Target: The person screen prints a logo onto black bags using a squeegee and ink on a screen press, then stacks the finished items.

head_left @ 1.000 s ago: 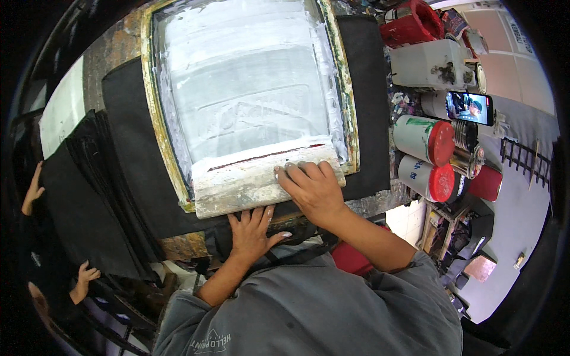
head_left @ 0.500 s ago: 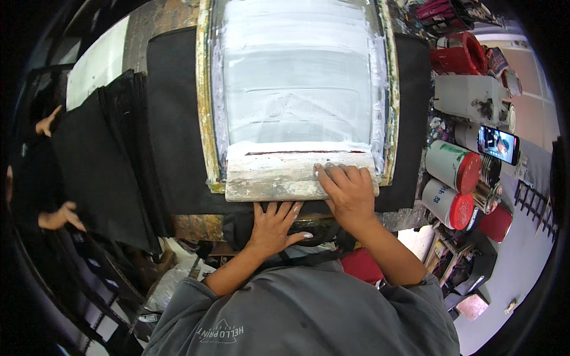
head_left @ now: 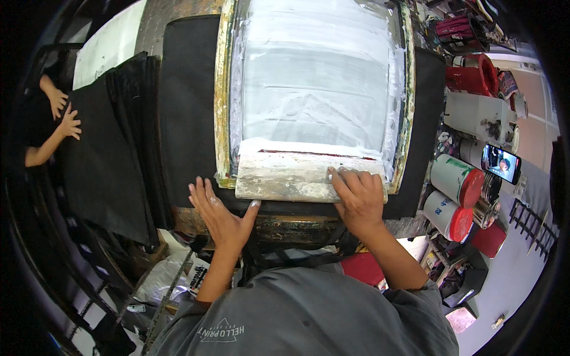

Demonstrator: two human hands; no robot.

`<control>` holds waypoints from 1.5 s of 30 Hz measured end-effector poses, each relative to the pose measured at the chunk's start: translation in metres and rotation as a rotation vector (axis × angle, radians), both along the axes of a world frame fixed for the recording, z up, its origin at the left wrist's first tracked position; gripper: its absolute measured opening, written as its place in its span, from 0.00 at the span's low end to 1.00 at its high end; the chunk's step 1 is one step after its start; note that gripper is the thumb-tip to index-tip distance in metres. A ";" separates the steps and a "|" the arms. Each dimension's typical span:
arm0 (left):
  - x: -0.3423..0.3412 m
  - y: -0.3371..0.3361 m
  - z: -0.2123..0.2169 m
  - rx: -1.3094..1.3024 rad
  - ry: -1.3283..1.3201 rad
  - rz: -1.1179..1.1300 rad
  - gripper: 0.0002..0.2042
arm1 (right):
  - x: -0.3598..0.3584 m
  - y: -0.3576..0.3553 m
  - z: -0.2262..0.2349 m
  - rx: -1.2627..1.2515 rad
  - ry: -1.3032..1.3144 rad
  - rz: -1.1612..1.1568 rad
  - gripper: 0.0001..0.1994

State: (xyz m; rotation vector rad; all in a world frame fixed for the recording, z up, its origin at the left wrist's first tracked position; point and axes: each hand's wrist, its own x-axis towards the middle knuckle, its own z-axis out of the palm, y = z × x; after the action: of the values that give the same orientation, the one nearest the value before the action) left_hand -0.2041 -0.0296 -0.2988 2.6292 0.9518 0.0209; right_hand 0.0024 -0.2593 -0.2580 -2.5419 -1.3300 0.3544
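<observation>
A screen-printing frame (head_left: 223, 101) with a paint-crusted wooden border lies over black fabric (head_left: 189, 107) on the table. White ink coats its mesh (head_left: 320, 71), and a faint triangular design shows through. Across the near end rests a wide squeegee (head_left: 285, 181), its pale handle smeared with white and a dark red line along its blade side. My right hand (head_left: 361, 199) is closed over the right part of that handle, fingers on top. To the left of the frame's near corner, my left hand (head_left: 222, 216) is spread open above the fabric's near edge, holding nothing.
At the left, another person's hands (head_left: 66, 123) touch a stack of black fabric pieces (head_left: 107, 154). On the right stand white tubs with red lids (head_left: 456, 178), a red container (head_left: 475, 77), a grey-white container (head_left: 478, 115) and a propped phone (head_left: 500, 163).
My left hand has moved left, away from the squeegee's near edge, with its fingers spreading. My right hand stays on the squeegee. The other person's hands have come closer together.
</observation>
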 end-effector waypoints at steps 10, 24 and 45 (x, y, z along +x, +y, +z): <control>0.009 0.011 -0.018 -0.028 0.232 -0.031 0.65 | 0.000 0.001 -0.002 -0.046 -0.014 -0.001 0.32; 0.008 0.010 -0.023 -0.061 0.220 0.009 0.69 | -0.003 -0.003 -0.001 -0.033 -0.013 -0.006 0.32; 0.008 0.009 -0.028 -0.029 0.199 -0.026 0.61 | 0.002 0.003 0.022 -0.071 0.026 -0.014 0.34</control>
State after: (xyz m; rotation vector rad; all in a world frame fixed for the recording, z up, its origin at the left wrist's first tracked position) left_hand -0.1957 -0.0204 -0.3272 2.6527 0.9729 -0.2638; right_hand 0.0043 -0.2563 -0.2360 -2.5940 -1.3119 0.4374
